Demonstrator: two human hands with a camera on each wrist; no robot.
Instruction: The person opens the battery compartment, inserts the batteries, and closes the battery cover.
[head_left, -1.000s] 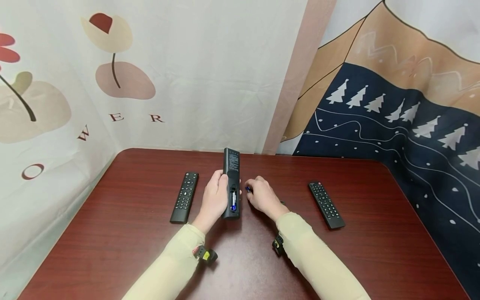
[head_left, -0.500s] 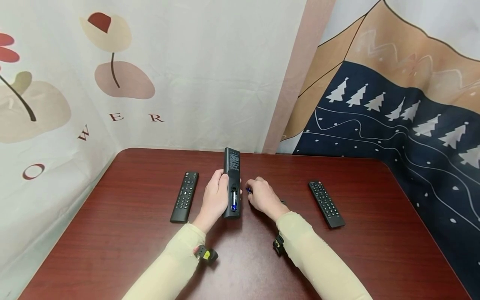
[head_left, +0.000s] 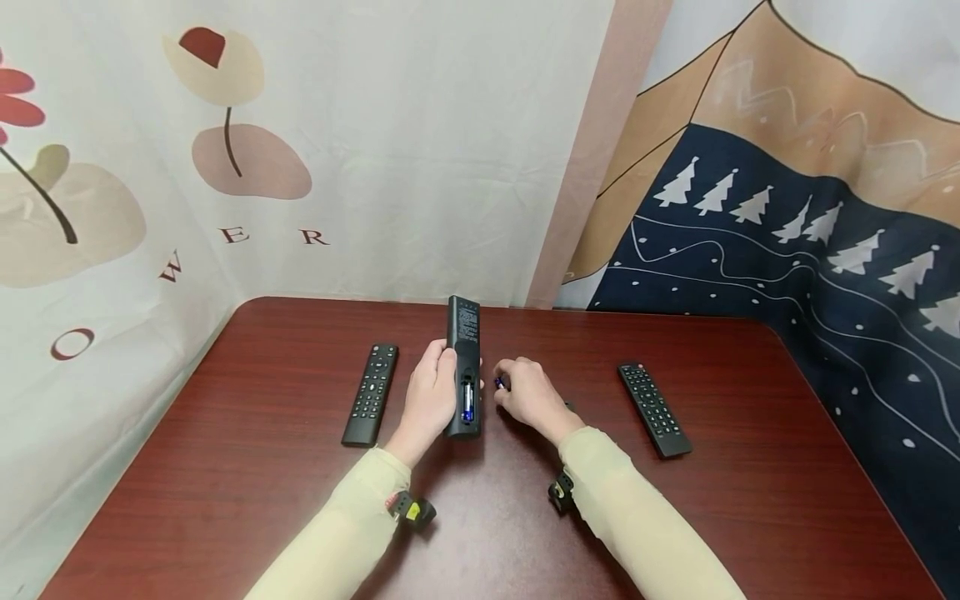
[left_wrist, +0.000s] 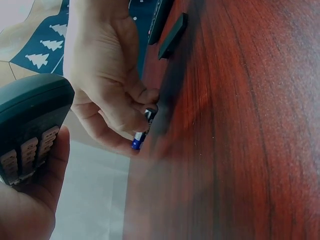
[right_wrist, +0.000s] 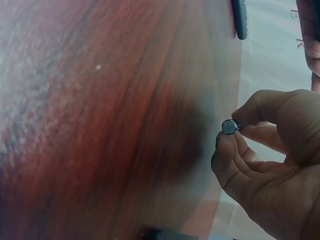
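Note:
My left hand [head_left: 429, 387] grips a black remote control [head_left: 466, 329], its back turned toward the head camera. The battery compartment at its near end stands uncovered, with one blue-and-silver battery [head_left: 468, 402] in it. To the right of the remote, my right hand [head_left: 531, 396] pinches a second small battery [left_wrist: 141, 134] between thumb and fingertips, close above the table. The right wrist view shows the flat silver end of this battery [right_wrist: 229, 127]. In the left wrist view, the remote's button side [left_wrist: 31, 155] rests against the left fingers.
Another black remote [head_left: 371, 396] lies buttons up to the left, and a third remote [head_left: 652, 410] on the right. A small flat black piece [left_wrist: 173, 36] lies on the brown table [head_left: 285, 500] beyond the right hand. Printed cloth [head_left: 420, 167] hangs behind the table.
My right hand has shifted very slightly to the right with the battery. The left hand and its remote have stayed in place.

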